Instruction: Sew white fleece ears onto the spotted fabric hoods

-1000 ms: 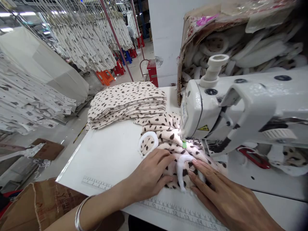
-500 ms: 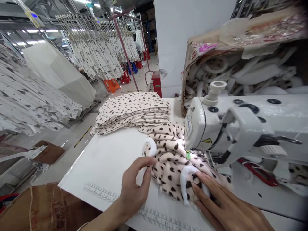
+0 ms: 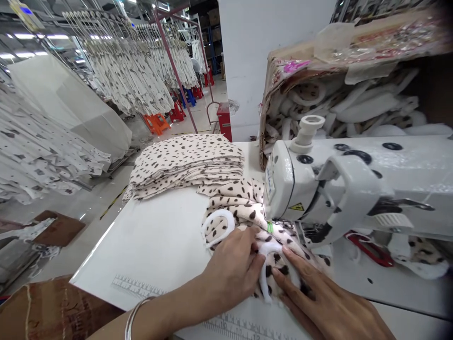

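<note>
My left hand (image 3: 231, 270) and right hand (image 3: 318, 302) lie flat, unclamped, on limp, light spotted fabric (image 3: 240, 203); best held by its white trim (image 3: 264, 278).

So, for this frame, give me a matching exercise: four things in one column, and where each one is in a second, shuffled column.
Things:
1. Silver-coloured bangle
2. Stack of spotted fabric pieces
3. Printed ruler scale
4. Orange plastic stool

Places:
A. On the floor in the background
B. On the left wrist
C. Along the near edge of the white table
D. On the table, beyond the hands

Pairs: 1-B, 2-D, 3-C, 4-A
</note>
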`<move>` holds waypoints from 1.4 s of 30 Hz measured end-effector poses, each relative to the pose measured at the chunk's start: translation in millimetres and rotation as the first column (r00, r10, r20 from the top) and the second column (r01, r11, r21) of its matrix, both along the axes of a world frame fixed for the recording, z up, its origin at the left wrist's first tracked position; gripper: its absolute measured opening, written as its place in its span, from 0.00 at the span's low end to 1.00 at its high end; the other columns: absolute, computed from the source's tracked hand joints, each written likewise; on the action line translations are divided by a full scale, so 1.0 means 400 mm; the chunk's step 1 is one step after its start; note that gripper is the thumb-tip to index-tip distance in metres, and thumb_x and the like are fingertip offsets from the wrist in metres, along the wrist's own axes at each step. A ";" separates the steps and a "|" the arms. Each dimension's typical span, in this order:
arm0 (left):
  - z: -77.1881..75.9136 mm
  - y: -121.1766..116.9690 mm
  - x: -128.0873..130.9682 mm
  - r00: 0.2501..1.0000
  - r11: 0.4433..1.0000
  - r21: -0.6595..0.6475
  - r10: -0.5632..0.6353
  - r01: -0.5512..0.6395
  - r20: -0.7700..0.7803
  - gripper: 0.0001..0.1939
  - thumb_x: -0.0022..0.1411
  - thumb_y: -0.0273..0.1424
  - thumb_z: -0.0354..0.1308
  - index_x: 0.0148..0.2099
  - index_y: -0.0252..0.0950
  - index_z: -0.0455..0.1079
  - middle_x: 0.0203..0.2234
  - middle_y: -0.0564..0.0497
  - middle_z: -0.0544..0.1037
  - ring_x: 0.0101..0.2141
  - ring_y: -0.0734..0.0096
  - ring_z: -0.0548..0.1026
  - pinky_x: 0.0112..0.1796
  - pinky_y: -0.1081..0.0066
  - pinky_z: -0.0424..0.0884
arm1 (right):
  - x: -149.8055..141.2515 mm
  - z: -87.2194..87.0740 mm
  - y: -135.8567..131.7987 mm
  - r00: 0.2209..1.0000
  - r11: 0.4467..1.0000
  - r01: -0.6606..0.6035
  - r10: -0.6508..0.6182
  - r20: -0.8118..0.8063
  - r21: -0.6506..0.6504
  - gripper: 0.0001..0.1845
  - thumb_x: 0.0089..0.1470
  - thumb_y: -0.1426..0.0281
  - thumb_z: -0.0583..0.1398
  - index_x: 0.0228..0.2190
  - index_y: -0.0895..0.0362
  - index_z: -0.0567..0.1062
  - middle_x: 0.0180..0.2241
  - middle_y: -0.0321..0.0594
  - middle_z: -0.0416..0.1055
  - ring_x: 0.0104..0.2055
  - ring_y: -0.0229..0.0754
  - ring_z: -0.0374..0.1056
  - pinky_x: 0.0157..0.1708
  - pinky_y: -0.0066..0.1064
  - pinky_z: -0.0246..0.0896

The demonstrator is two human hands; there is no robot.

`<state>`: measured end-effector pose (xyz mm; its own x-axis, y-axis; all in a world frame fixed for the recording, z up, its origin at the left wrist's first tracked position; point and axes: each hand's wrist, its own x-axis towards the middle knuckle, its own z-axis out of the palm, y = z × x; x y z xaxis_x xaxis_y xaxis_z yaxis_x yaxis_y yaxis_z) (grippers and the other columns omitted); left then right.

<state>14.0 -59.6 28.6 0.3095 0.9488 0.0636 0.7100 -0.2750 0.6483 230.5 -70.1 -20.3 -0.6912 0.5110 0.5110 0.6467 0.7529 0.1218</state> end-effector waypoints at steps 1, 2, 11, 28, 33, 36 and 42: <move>0.002 0.006 0.008 1.000 0.999 -0.037 0.019 -0.020 -0.015 0.16 0.62 0.28 0.53 0.52 0.37 0.61 0.36 0.48 0.73 0.38 0.61 0.72 0.36 0.64 0.72 | 0.000 0.000 0.000 1.000 1.000 -0.004 0.004 0.011 -0.008 0.18 0.64 0.68 0.50 0.50 0.53 0.74 0.56 0.50 0.67 0.49 0.46 0.72 0.29 0.24 0.71; 0.002 0.011 0.015 0.999 0.997 -0.069 0.040 -0.042 -0.027 0.15 0.61 0.28 0.54 0.51 0.37 0.62 0.33 0.49 0.72 0.36 0.61 0.71 0.34 0.65 0.71 | 0.000 0.001 0.001 1.000 1.000 -0.006 0.007 0.024 -0.017 0.18 0.64 0.68 0.50 0.50 0.54 0.74 0.57 0.50 0.66 0.51 0.46 0.71 0.31 0.25 0.71; -0.034 0.010 0.022 0.997 0.996 -0.024 0.080 -0.081 -0.024 0.10 0.58 0.23 0.55 0.42 0.38 0.63 0.29 0.53 0.70 0.31 0.67 0.70 0.30 0.70 0.68 | 0.008 -0.006 0.009 0.994 0.997 -0.075 0.074 0.076 0.011 0.19 0.64 0.67 0.50 0.53 0.54 0.72 0.56 0.45 0.67 0.54 0.51 0.67 0.36 0.32 0.74; -0.041 0.034 -0.030 0.917 0.850 0.382 -0.253 0.363 -0.310 0.12 0.67 0.27 0.50 0.51 0.35 0.69 0.48 0.39 0.75 0.55 0.50 0.69 0.53 0.48 0.67 | -0.009 0.018 0.022 0.990 0.996 -0.089 0.085 -0.116 -0.029 0.16 0.63 0.70 0.51 0.48 0.55 0.74 0.51 0.42 0.73 0.49 0.44 0.71 0.45 0.36 0.68; -0.039 0.109 -0.044 0.923 0.877 0.308 -0.308 0.369 -0.230 0.11 0.67 0.30 0.50 0.39 0.37 0.75 0.44 0.43 0.77 0.53 0.54 0.71 0.52 0.53 0.69 | -0.016 0.019 0.055 0.998 0.991 -0.014 0.006 -0.057 -0.132 0.18 0.65 0.69 0.48 0.52 0.54 0.70 0.47 0.43 0.75 0.42 0.42 0.74 0.43 0.38 0.68; -0.041 0.146 -0.046 0.929 0.875 0.323 -0.306 0.361 -0.211 0.12 0.65 0.29 0.50 0.35 0.37 0.75 0.43 0.44 0.78 0.53 0.54 0.70 0.52 0.53 0.68 | -0.013 0.014 0.072 0.998 0.982 0.014 -0.024 -0.053 -0.186 0.20 0.66 0.68 0.47 0.54 0.55 0.68 0.35 0.40 0.78 0.32 0.41 0.74 0.40 0.38 0.70; -0.055 0.151 -0.050 0.931 0.875 0.322 -0.315 0.361 -0.185 0.12 0.66 0.29 0.50 0.38 0.37 0.76 0.47 0.44 0.77 0.53 0.55 0.70 0.55 0.53 0.65 | -0.003 0.010 0.064 0.982 0.994 -0.029 0.010 -0.187 -0.101 0.14 0.62 0.72 0.54 0.48 0.57 0.73 0.46 0.44 0.76 0.46 0.43 0.73 0.46 0.36 0.70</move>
<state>-5.8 0.9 6.5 0.6341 0.7095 0.3075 0.6008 -0.7024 0.3816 229.1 -44.4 -16.2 -0.5993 0.5549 0.5770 0.6358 0.7679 -0.0782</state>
